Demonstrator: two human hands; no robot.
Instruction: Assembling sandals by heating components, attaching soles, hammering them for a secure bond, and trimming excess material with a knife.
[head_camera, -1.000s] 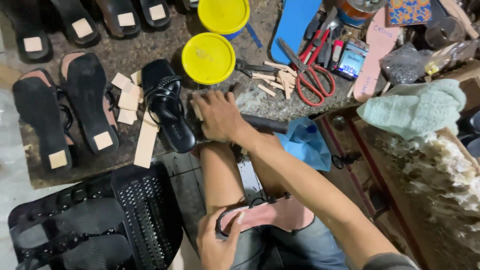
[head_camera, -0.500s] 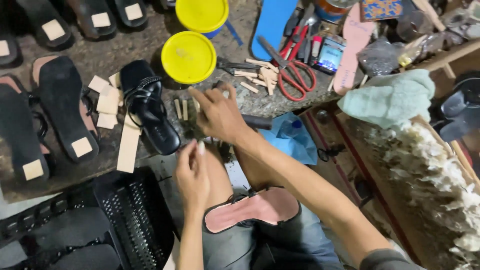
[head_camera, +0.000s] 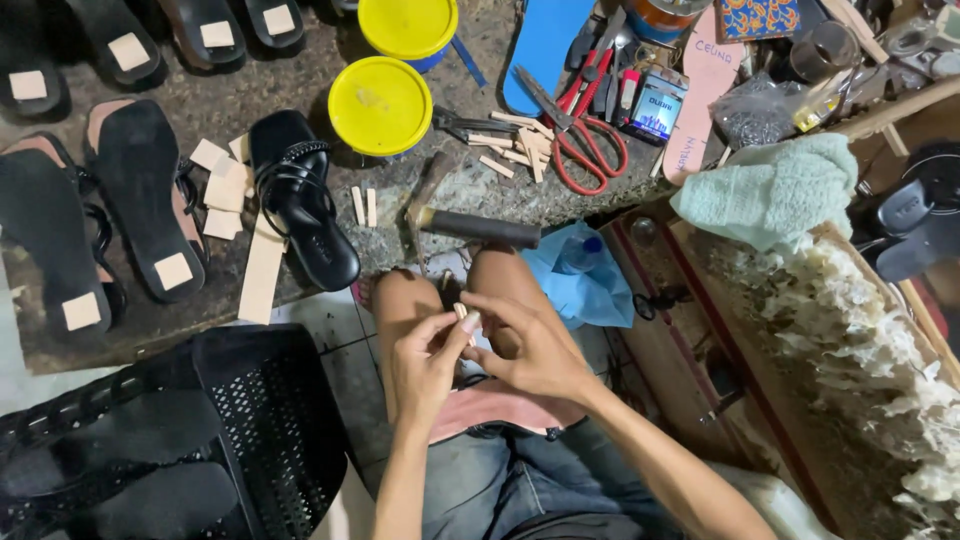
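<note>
Head view, hands (head_camera: 490, 350) hiding small strip (head_camera: 461, 311)

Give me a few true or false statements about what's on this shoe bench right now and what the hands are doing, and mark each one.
1. Both hands pinch a small pale strip above the lap. True: left hand and right hand meet on it.
2. The red-handled scissors are in the right hand. False: they lie on the bench, untouched.
3. A pink sole lies across the lap. True.
4. The yellow lid sits on the blue sole. False: it lies apart from it, beside a black sandal.
5. The hammer is held. False: it lies on the bench edge.
</note>
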